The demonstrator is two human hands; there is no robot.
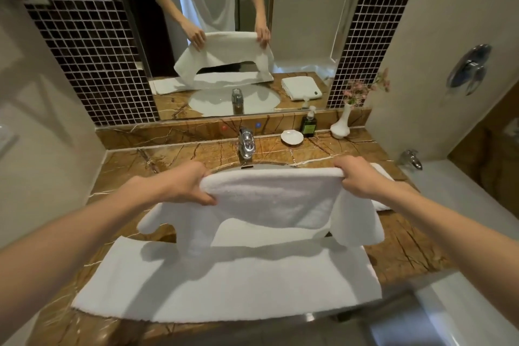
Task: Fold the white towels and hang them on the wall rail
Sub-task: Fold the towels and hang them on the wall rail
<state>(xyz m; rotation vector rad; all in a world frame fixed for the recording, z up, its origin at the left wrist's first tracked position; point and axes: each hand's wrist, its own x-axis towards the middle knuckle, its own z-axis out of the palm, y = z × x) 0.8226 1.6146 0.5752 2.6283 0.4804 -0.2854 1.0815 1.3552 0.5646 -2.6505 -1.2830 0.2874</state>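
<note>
A white towel (269, 202) is held up over the sink, stretched between my hands along its top fold. My left hand (185, 184) grips the left end and my right hand (356, 177) grips the right end. Its loose ends hang down on both sides, above the counter. A second white towel (224, 286) lies flat across the front of the brown marble counter (407, 250), under the held one. Another white towel (383, 174) lies folded behind my right wrist, mostly hidden. No wall rail is in view.
A chrome faucet (246, 144) stands behind the sink. A white soap dish (292, 137), a dark pump bottle (309, 124) and a white vase with pink flowers (341, 126) line the back ledge. The mirror (303, 22) reflects me. A bathtub (463, 199) lies to the right.
</note>
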